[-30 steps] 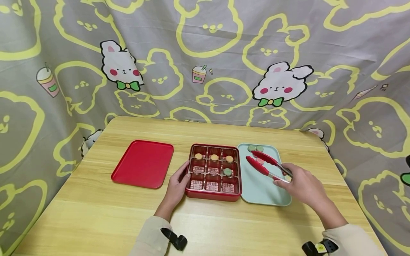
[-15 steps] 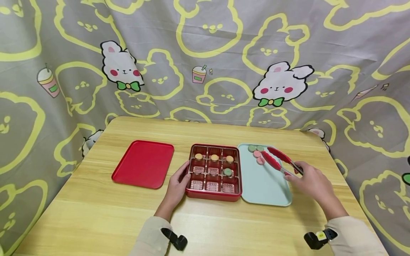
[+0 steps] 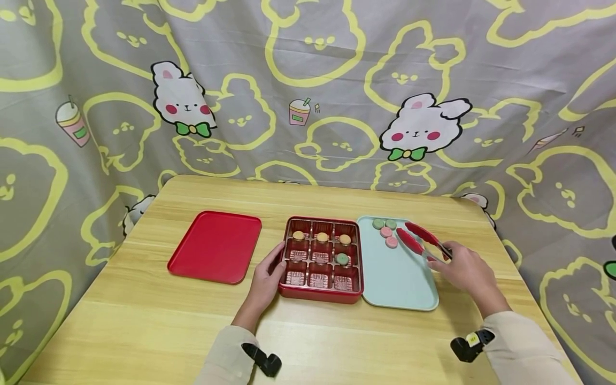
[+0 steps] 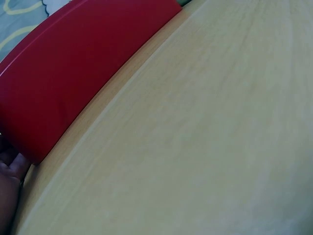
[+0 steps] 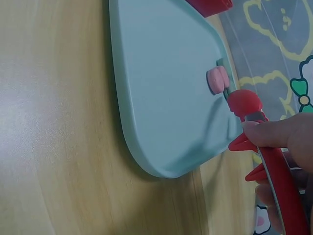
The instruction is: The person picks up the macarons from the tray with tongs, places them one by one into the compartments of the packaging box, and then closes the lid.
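My left hand (image 3: pixel 263 272) touches the left wall of a red box (image 3: pixel 321 295), thumb and fingers spread along it. The box has a divided insert; three yellow macarons (image 3: pixel 322 237) sit in its back row and a green macaron (image 3: pixel 342 259) in the middle row's right compartment. My right hand (image 3: pixel 468 270) grips red-tipped tongs (image 3: pixel 417 240), their arms apart with nothing between the tips. The tips hover over the right part of a pale blue tray (image 3: pixel 397 289). Left of them on the tray lie pink macarons (image 3: pixel 392 242) and green macarons (image 3: pixel 378 223).
A red lid (image 3: pixel 214 247) lies flat on the wooden table (image 3: pixel 163 331) at the left. The box stands close against the tray's left edge. A patterned curtain (image 3: pixel 337 107) hangs behind the table.
The tongs have moved right and a little back, away from over the pink macarons, which now show fully. The left hand and box have stayed in place.
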A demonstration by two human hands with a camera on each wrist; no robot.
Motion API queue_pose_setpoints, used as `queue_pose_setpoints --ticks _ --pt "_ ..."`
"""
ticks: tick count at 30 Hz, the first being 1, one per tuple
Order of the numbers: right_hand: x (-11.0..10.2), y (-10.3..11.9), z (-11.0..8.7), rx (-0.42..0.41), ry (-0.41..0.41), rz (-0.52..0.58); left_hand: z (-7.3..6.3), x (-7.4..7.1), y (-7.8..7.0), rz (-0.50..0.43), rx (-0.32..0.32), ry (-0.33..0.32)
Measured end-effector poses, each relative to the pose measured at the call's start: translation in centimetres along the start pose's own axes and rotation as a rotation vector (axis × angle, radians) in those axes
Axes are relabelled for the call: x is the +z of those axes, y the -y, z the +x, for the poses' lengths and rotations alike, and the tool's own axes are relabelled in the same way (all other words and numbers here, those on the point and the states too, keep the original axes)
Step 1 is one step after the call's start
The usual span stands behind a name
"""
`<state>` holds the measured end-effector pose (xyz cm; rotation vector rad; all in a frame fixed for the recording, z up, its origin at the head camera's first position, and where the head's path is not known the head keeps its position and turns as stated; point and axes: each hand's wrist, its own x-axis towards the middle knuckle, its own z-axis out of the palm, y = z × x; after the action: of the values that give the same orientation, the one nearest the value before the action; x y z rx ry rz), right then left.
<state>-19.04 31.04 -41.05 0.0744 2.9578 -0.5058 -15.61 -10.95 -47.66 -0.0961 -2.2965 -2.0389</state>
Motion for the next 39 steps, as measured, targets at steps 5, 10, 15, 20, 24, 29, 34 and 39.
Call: queue_pose_setpoints --ticks 5,10,15,20,24,29,34,39 --pt "0.2 0.2 0.5 0.008 0.029 0.003 0.0 0.0 0.0 0.01 0.003 0.0" --pt "0.3 0.5 0.9 0.013 0.048 0.008 0.0 0.0 0.0 0.011 0.004 0.0" --pt "0.3 0.7 1.2 0.02 0.061 0.01 0.0 0.0 -0.1 0.01 0.001 0.001" --pt "0.3 0.9 1.4 0.023 0.068 0.005 -0.1 0.0 -0.2 0.003 -0.004 0.004" --pt "0.4 1.0 1.6 0.01 0.063 0.003 -0.1 0.0 -0.2 0.004 -0.004 0.003" --pt "0.5 1.4 1.7 0.008 0.065 0.0 -0.1 0.0 -0.3 0.009 0.003 0.004" --pt "0.6 1.6 2.1 0.011 0.066 -0.007 -0.1 0.0 -0.3 0.011 0.009 0.004" --pt "0.6 1.9 2.3 0.029 0.082 0.0 -0.1 0.0 -0.3 0.015 0.011 -0.001"
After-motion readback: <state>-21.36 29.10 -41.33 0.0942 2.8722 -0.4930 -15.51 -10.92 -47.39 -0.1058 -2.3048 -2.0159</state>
